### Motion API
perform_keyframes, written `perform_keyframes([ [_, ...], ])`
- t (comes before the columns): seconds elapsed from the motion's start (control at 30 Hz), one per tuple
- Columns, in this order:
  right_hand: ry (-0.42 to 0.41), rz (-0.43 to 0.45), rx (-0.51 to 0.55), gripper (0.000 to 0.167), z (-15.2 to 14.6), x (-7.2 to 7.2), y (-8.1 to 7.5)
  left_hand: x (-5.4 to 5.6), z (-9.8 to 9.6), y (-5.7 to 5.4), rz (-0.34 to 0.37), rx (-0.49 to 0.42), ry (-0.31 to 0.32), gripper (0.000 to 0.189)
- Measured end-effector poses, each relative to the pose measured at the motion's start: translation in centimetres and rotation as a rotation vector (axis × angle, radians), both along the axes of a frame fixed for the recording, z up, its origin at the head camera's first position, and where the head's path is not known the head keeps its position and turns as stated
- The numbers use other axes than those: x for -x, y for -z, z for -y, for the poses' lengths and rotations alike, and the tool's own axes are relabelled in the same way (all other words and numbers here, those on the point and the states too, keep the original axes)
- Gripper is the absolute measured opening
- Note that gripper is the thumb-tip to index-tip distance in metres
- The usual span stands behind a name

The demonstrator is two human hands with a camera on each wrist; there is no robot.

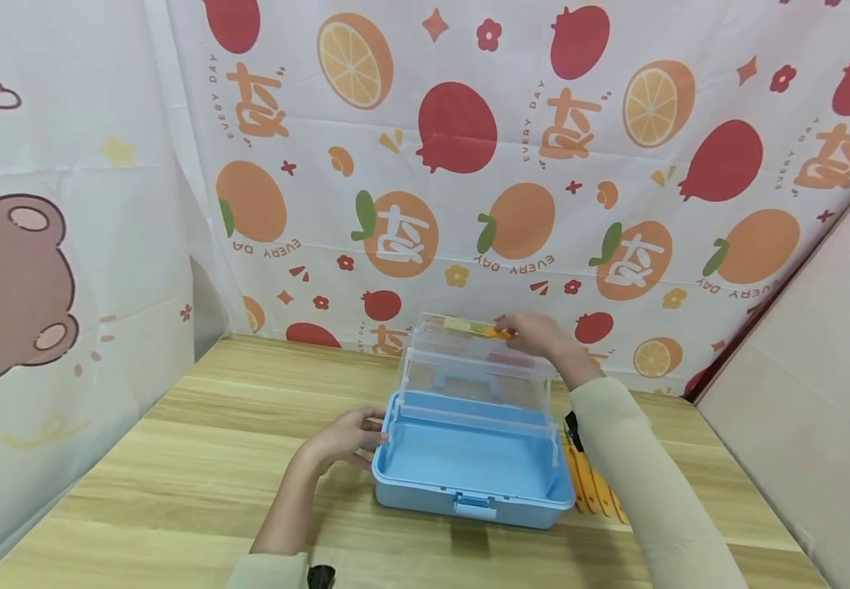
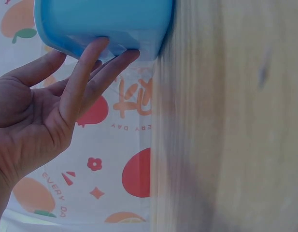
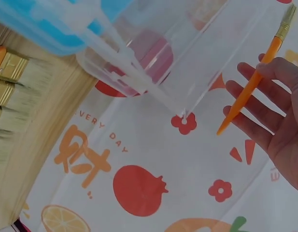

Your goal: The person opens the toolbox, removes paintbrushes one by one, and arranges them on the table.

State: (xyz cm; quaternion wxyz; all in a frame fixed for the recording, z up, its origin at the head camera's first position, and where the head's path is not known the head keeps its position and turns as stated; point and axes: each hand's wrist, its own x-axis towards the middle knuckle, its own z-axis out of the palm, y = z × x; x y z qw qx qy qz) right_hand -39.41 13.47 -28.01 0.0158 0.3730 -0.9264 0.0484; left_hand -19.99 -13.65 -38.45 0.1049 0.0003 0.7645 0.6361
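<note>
A light blue storage box (image 1: pixel 472 511) with raised clear trays and an upright clear lid (image 1: pixel 483 364) stands on the table. My left hand (image 1: pixel 347 438) rests on the box's left side, thumb near the rim and straight fingers against the outer wall (image 2: pixel 105 21). Up behind the box, my right hand (image 1: pixel 535 334) holds an orange-handled paintbrush (image 3: pixel 255 79) between thumb and fingers. Its pale bristles (image 3: pixel 287 15) point away from the palm. In the head view, the brush overlaps the top of the clear lid. Inside, the blue base (image 1: pixel 469 458) shows no contents.
Several more orange-handled paintbrushes (image 1: pixel 594 483) lie on the wooden table (image 1: pixel 174 483) right of the box, partly behind my right sleeve (image 1: pixel 645 474). Their wide bristle heads (image 3: pixel 23 92) show in the right wrist view. A fruit-print cloth (image 1: pixel 461 204) hangs behind the table.
</note>
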Motion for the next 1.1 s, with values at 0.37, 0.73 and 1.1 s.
perform_keyframes([
  [0.37,-0.002,-0.016,-0.01,0.037,-2.5,-1.8,-0.9,0.1,-0.1,0.0,-0.005,-0.004,0.018,0.042],
  [0.73,0.001,-0.052,0.007,0.035,-5.5,-3.3,-0.9,0.0,-0.1,0.0,-0.001,-0.009,0.026,0.043],
  [1.1,-0.041,-0.139,0.018,0.031,-7.8,-4.8,-0.7,0.2,0.1,0.0,-0.005,-0.014,0.053,0.043],
])
